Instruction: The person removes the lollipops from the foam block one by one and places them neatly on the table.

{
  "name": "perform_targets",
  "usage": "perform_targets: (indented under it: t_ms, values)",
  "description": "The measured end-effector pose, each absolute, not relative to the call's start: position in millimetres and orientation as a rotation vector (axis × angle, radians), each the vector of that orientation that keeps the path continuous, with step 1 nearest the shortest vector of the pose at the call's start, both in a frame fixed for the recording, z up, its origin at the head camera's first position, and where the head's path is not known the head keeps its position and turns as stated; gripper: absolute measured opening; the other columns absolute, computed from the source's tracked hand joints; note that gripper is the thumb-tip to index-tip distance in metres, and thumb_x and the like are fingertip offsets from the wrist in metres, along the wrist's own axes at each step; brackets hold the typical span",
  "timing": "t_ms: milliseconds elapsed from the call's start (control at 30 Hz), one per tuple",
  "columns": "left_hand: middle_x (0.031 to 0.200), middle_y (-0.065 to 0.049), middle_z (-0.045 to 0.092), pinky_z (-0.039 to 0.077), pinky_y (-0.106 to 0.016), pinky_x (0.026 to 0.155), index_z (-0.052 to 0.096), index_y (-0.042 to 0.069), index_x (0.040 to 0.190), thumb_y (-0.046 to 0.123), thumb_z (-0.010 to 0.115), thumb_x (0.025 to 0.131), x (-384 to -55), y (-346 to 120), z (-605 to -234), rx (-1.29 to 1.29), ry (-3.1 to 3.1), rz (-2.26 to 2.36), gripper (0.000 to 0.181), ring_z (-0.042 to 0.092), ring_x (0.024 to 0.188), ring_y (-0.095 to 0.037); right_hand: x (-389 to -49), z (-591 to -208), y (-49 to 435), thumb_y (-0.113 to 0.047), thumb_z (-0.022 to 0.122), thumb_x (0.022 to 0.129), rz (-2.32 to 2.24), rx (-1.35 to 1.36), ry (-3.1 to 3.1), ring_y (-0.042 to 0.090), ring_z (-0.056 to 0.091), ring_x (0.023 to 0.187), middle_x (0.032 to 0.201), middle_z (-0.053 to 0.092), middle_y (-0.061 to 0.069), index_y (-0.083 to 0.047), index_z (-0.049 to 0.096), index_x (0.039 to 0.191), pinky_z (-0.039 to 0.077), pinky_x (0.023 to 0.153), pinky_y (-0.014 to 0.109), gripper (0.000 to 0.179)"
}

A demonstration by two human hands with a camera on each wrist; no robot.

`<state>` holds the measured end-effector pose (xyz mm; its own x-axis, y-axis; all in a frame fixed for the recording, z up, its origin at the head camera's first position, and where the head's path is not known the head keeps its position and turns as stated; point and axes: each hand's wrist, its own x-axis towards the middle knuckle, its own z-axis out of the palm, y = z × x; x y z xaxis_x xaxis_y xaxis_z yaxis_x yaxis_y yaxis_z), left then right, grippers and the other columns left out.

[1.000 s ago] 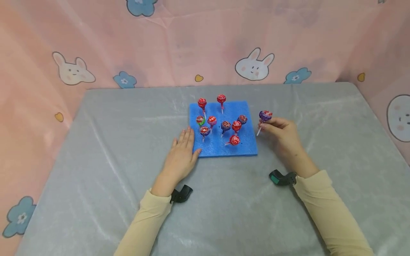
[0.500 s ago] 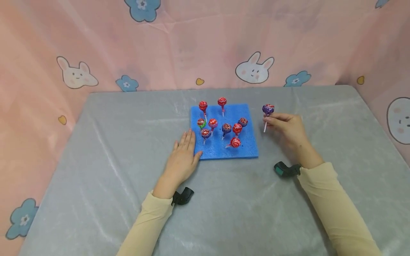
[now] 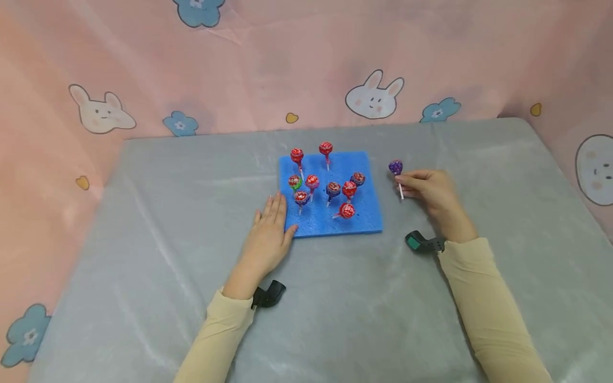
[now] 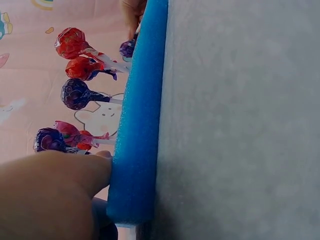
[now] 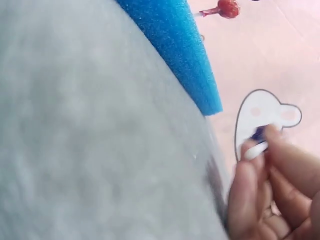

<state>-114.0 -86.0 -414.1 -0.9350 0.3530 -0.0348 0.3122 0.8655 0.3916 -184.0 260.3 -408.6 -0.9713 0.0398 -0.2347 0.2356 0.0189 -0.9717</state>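
In the head view my right hand (image 3: 433, 197) pinches the stick of a purple-wrapped lollipop (image 3: 395, 167) just right of a blue foam board (image 3: 306, 226). The lollipop's head points up and its white stick end shows below the fingers. My left hand (image 3: 265, 236) lies with straight fingers along the board's left edge, thumb at the front corner. Several lollipops stand in the foam, among them a red one (image 3: 325, 148) at the back, a green and red one (image 3: 295, 182) and a dark blue one (image 3: 333, 189). One red lollipop (image 3: 347, 210) leans over near the front.
A grey cloth (image 3: 345, 308) covers the table under the board. Behind it hangs a pink curtain (image 3: 258, 69) with rabbits and flowers. A black wrist camera (image 3: 269, 294) sits on the left wrist, another wrist camera (image 3: 423, 242) on the right.
My right hand has moved slightly away from the board with the lollipop, and the lollipop's tilt has turned from leaning right to leaning left. The left hand stays at the board's edge.
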Motion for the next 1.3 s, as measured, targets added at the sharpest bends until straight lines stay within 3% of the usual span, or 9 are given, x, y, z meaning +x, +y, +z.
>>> perform_targets:
  t_ms: [100,333,500,833,1300]
  values:
    - [0.157,-0.018,0.012,0.012,-0.052,0.113,0.017,-0.005,0.149,0.03,0.042,0.102,-114.0,-88.1,-413.2,0.52,2.934,0.591,0.064,0.01,0.144,-0.031,-184.1,-408.4,254.3,-0.01,0.073,0.085,-1.957,0.296,2.27,0.005,0.067,0.067,0.073,0.07,-0.005,-0.009,0.075,0.083,0.054,0.062,0.019,0.004]
    - [0.156,-0.018,0.012,0.013,-0.052,0.113,0.016,-0.005,0.149,0.03,0.042,0.103,-114.4,-86.6,-413.0,0.521,2.93,0.596,0.064,0.011,0.144,-0.032,-183.8,-409.1,254.3,-0.008,0.071,0.086,-1.872,0.317,2.357,0.002,0.065,0.064,0.07,0.068,-0.009,-0.004,0.073,0.088,0.053,0.061,0.017,0.005]
    - [0.156,-0.018,0.011,0.012,-0.052,0.113,0.016,-0.005,0.15,0.03,0.043,0.102,-114.0,-86.0,-412.0,0.512,2.928,0.607,0.065,0.01,0.144,-0.032,-185.3,-409.9,254.8,-0.01,0.073,0.085,-1.803,0.338,2.391,0.001,0.065,0.065,0.073,0.067,-0.01,0.012,0.067,0.105,0.053,0.062,0.017,0.03]
    - [0.157,-0.017,0.01,0.012,-0.052,0.113,0.015,-0.005,0.15,0.031,0.042,0.102,-114.0,-86.1,-412.4,0.508,2.926,0.602,0.065,0.009,0.144,-0.031,-184.2,-408.0,254.6,-0.013,0.076,0.082,-1.758,0.358,2.419,0.001,0.062,0.067,0.076,0.066,-0.01,0.001,0.075,0.094,0.053,0.062,0.017,0.019]
    - [0.157,-0.017,0.011,0.011,-0.052,0.113,0.015,-0.005,0.15,0.031,0.042,0.102,-113.7,-86.0,-412.2,0.51,2.929,0.593,0.065,0.009,0.144,-0.031,-183.9,-408.5,254.4,-0.017,0.076,0.083,-1.655,0.33,2.493,0.002,0.059,0.064,0.074,0.066,-0.01,-0.001,0.074,0.09,0.052,0.06,0.017,0.018]
